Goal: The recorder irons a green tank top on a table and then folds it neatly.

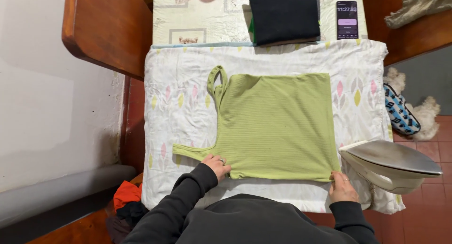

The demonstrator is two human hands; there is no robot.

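A light green tank top (275,124) of soft, finely ribbed knit lies flat in the middle of the frame, folded lengthwise so that its straps point to the left: one strap loops up near the upper left of the garment, the other stretches out thin and flat toward the lower left. Its hem forms a straight vertical edge on the right. Under it is a white padded cover (179,74), slightly crumpled, printed with pale pink, yellow and green leaf shapes, spread over the desk (197,18), whose far part carries a glossy patterned cloth.

The left hand (216,165) rests at the lower left edge of the tank top, fingers curled and pinching the fabric near the armhole, a ring on one finger. The right hand (342,186) sits at the lower right corner of the garment, fingers bent down onto the hem corner and holding it. Both sleeves are dark grey.

Just right of the right hand, a clothes iron (391,164) lies tipped, its smooth metal soleplate facing up. At the top centre lies a folded black garment (284,15), and just right of it a phone (347,19) with a lit screen. A blue patterned slipper (400,111) lies on the red tiled floor at the right.
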